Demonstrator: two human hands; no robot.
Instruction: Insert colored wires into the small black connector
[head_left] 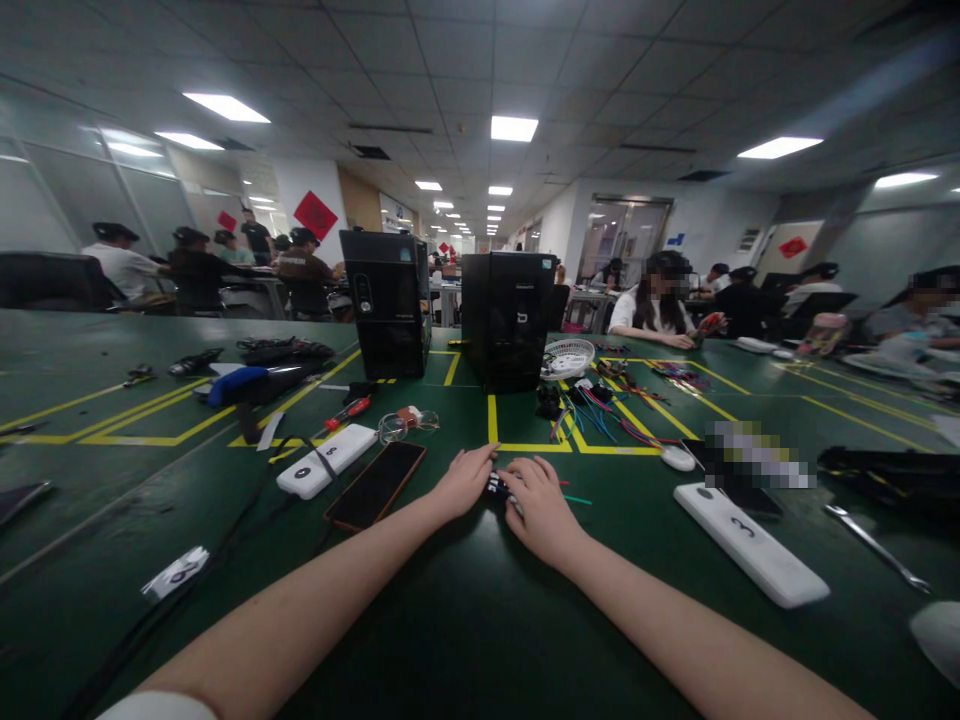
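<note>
Just in front of me, both hands meet low over the green table (450, 620). Between them shows a small black piece with white marks (496, 483), mostly covered by fingers. My left hand (466, 482) is closed at its left side, fingers together and thumb hidden. My right hand (546, 508) has its fingers bent over the piece from the right, thumb tucked below. A red and a green wire (578, 499) stick out beyond the right hand; whether they join the black piece is hidden.
Two black computer cases (512, 320) stand ahead. To the left lie a phone (379, 485), a white power bank (328, 461), glasses (409, 425) and a red-handled tool (348, 413). Rightward are loose wires (592, 410), another white power bank (750, 545) and a wrench (877, 548). A person (660, 300) sits opposite.
</note>
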